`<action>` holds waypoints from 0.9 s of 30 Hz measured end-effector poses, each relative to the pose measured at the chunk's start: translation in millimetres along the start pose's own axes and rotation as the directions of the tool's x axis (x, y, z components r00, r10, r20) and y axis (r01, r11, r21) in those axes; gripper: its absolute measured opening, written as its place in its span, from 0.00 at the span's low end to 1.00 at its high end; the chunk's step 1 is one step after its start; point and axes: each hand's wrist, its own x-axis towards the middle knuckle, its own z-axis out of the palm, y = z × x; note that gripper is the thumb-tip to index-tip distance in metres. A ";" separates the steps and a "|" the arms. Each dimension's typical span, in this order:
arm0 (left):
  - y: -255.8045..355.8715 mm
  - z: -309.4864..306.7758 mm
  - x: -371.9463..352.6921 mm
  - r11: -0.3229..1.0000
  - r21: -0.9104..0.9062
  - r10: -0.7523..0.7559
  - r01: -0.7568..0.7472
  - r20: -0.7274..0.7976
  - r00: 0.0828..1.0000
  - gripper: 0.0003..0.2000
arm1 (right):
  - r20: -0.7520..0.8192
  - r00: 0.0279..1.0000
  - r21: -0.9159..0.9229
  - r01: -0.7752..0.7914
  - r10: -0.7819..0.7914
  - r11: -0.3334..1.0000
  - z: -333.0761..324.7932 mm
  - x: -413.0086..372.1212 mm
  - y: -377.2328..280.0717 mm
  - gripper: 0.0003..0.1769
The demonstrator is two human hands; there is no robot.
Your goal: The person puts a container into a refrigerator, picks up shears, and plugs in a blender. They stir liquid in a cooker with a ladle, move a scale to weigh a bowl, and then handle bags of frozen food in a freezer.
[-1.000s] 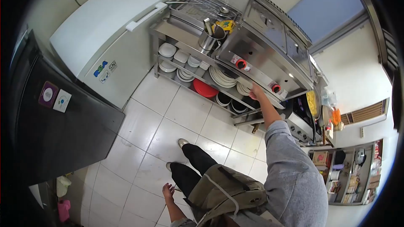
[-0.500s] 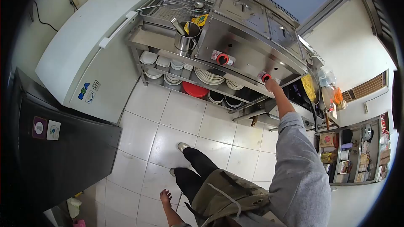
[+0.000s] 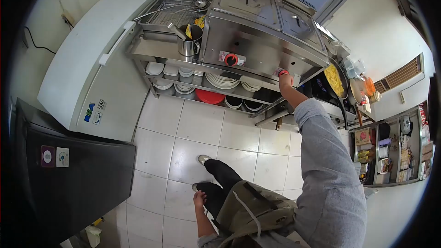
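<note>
My right hand reaches forward to the steel food warmer, its fingers closed around the right red control knob. The fingers partly cover this knob. To its left on the same front panel sits another red-and-black knob. Two lidded wells form the top of the warmer. Low by my leg hangs my left hand, fingers loosely bent, holding nothing.
Left of the warmer stand a steel pitcher with tongs and a wire-rack tray. Plates fill the shelves below. A pan of yellow food sits on the stove at right. A white freezer is at left.
The view has shifted a little, and the warmer sits further left in it. My left hand has come forward beside my leg, its fingers more bent. My right hand stays on the knob.
</note>
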 end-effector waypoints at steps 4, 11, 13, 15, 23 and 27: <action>-9.6 -7.5 -10.8 0.999 -0.023 -0.025 0.025 0.000 1.000 0.17 | -0.061 0.998 -0.069 -0.035 0.031 0.997 -1.8 -3.5 -2.5 0.06; -48.0 -101.3 -18.7 0.997 -0.022 -0.074 0.072 -0.145 0.987 0.22 | -0.075 0.991 -0.092 -0.117 0.111 0.989 -0.1 -7.3 -11.0 0.06; -56.4 -133.4 -18.4 0.996 -0.013 -0.093 0.092 -0.185 0.978 0.23 | -0.122 0.964 -0.067 -0.245 0.235 0.967 -12.4 -18.1 -16.1 0.09; -55.6 -155.7 -28.0 0.995 0.049 -0.074 0.084 -0.172 0.982 0.26 | -0.030 0.937 -0.018 -0.349 0.348 0.937 -11.0 -17.4 -19.6 0.19; -13.3 -200.9 -6.6 0.902 0.404 -0.121 0.153 -0.105 0.987 0.21 | -0.100 0.948 0.143 -0.287 0.303 0.947 -21.9 -62.8 -23.9 0.31; 45.5 -166.5 -39.1 0.882 0.466 0.077 -0.064 -0.008 0.997 0.21 | 0.034 0.991 0.596 -0.125 0.130 0.793 -41.0 -90.4 -13.6 0.43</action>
